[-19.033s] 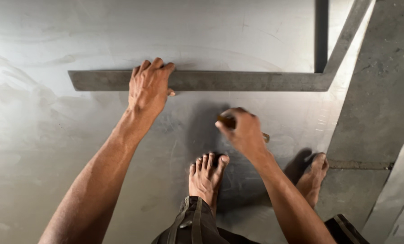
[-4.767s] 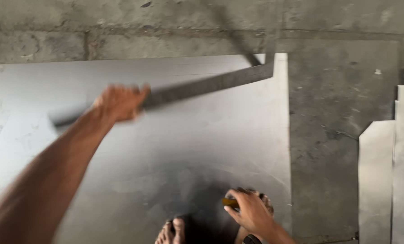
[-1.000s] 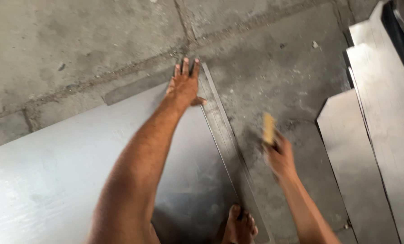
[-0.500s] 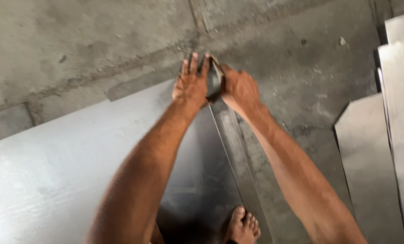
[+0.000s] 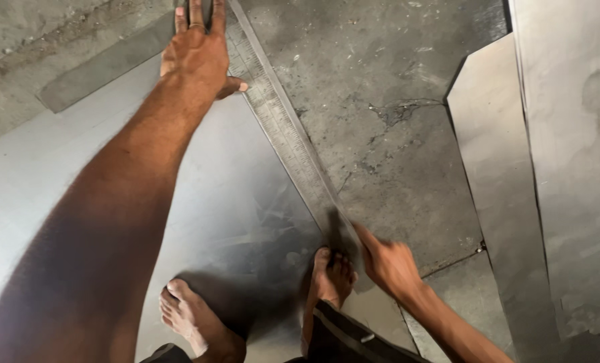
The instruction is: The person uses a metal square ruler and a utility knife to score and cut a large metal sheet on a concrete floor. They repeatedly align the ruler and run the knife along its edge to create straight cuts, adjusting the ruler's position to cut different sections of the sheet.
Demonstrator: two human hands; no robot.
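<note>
A long steel square [image 5: 293, 144] lies slanted along the right edge of a grey metal sheet [image 5: 58, 168] on the floor. My left hand [image 5: 199, 54] presses flat on the square's upper end near its corner, fingers stretched out and thumb at the blade's edge. My right hand [image 5: 389, 263] is blurred at the blade's lower end, fingers closed on a small marking tool whose tip touches the blade's edge. My bare feet [image 5: 330, 279] stand on the sheet just below.
Rough concrete floor [image 5: 394, 101] lies to the right of the square. Several cut metal sheets [image 5: 508, 175] are stacked along the right side. The square's short arm [image 5: 105, 67] runs off to the upper left.
My right hand has slid from beside my left hand down along the blade to its lower end. My left hand still holds the square's top.
</note>
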